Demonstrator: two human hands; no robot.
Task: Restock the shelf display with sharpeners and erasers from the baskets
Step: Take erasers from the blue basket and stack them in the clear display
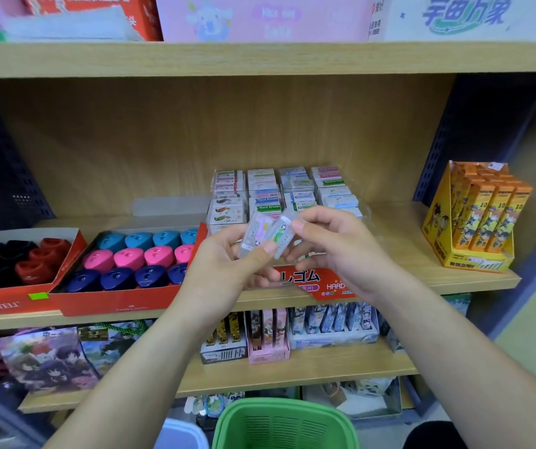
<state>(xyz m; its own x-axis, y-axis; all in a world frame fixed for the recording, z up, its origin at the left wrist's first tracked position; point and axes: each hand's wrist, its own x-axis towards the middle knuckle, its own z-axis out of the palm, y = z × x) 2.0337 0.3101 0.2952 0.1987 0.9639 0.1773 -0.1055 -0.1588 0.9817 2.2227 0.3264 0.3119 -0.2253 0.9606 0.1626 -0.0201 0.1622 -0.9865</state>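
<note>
As I look down, basket [279,405]: green, slotted, low between my forearms.
Left hand [224,270]: fingers curled round the pink-printed eraser [255,234], thumb across its lower end.
Right hand [341,251]: thumb and fingers pinching the green-printed eraser [282,233], which touches the pink one.
Eraser box [321,283]: red front, on the shelf [389,264] just behind my hands; stacked erasers [279,192] fill its back rows.
Sharpeners [143,254]: teal, pink and blue rows in a red tray [114,303], left of the box.

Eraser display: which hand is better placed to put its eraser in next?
Right, probably. The right hand pinches the green-labelled eraser just in front of the eraser display; the left hand, gripping the pink-labelled eraser, sits lower and nearer the sharpener box.
</note>
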